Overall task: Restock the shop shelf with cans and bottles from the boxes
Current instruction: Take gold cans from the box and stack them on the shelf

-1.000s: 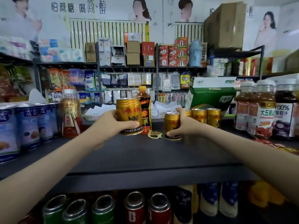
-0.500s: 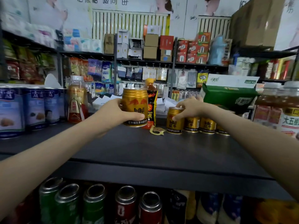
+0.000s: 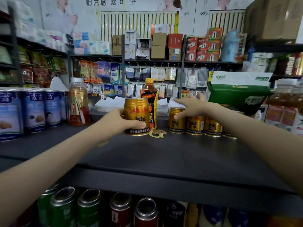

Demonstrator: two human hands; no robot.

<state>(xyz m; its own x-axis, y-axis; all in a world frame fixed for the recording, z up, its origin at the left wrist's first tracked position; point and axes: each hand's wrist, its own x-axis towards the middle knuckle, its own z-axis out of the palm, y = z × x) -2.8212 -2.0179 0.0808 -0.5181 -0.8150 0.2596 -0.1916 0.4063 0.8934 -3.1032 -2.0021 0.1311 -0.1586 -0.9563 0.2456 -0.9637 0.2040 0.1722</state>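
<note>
Dark grey shelf board (image 3: 147, 158) carries a row of gold cans (image 3: 212, 126) at right. Left hand (image 3: 113, 123) wraps fingers and thumb round a separate gold can (image 3: 136, 112), upright, just in front of a black bottle (image 3: 150, 95); whether its base touches the board cannot be told. Right hand (image 3: 193, 107) lies spread, fingers straight, thumb against the row's leftmost can (image 3: 176, 126). Torn label scrap (image 3: 157, 132) lies between.

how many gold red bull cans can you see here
5. The held can in the left hand; a row by the right hand: first can, second can, third can, fourth can, mostly hidden by the forearm. More may be hidden.
</note>
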